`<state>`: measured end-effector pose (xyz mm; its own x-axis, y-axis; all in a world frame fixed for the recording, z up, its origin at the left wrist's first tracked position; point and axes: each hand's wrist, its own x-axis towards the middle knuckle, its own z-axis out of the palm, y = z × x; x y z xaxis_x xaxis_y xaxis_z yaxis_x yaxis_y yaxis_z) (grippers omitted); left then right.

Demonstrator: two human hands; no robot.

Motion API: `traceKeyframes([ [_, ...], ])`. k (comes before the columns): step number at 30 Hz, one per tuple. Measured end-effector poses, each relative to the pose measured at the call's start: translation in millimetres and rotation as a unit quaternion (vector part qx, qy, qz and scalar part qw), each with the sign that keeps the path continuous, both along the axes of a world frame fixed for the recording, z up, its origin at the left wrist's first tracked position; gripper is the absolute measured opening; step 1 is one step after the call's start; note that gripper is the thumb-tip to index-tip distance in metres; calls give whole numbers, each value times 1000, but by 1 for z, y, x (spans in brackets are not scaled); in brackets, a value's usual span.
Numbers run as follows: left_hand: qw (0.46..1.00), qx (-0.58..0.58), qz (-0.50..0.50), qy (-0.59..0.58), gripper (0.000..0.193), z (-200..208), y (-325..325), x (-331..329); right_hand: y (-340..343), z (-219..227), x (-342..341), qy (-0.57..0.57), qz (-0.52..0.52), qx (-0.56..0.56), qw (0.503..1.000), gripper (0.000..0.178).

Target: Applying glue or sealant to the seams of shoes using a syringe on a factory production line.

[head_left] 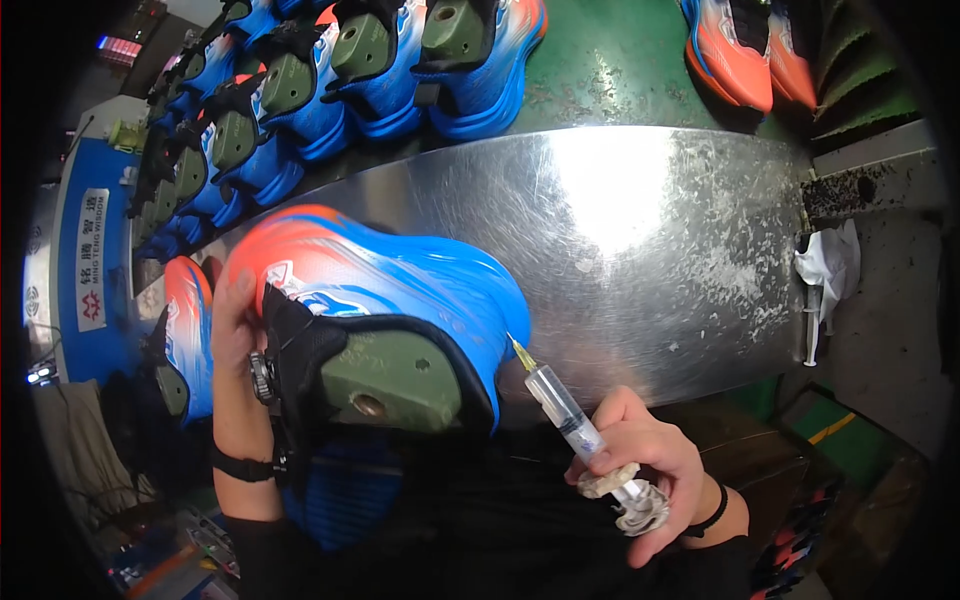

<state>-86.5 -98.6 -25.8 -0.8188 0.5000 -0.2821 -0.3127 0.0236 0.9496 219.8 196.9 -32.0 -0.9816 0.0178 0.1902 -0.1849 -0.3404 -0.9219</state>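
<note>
A blue and coral sports shoe (430,275) is held up in front of me, tilted, with a green shoe last (395,375) filling its opening. My left hand (235,315) grips it at the coral toe end; most of those fingers are hidden behind the shoe. In my right hand (650,455) is a clear syringe (562,410) with a yellowish needle hub. Its needle tip points at the blue heel, right by the seam above the sole; I cannot tell whether it touches. Whitish wrapping surrounds the syringe's flange and plunger end.
A scratched metal worktop (680,220) lies under the shoe. Behind it, rows of similar lasted shoes (385,90) stand on a green surface (600,60). Another shoe (187,330) is left of my left arm. A coral pair (735,60) sits far right, and a white cloth (830,265) hangs at the right edge.
</note>
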Motion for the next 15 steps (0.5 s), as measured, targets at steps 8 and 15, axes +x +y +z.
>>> traceKeyframes([
  [8, 996, -5, 70, -51, 46, 2, -33, 50, -21, -2, -24, 49, -60, 133, 988, 77],
  [15, 993, 17, -58, -104, 61, 13, -42, 95, -25, 8, -29, 29, -72, 124, 989, 71],
])
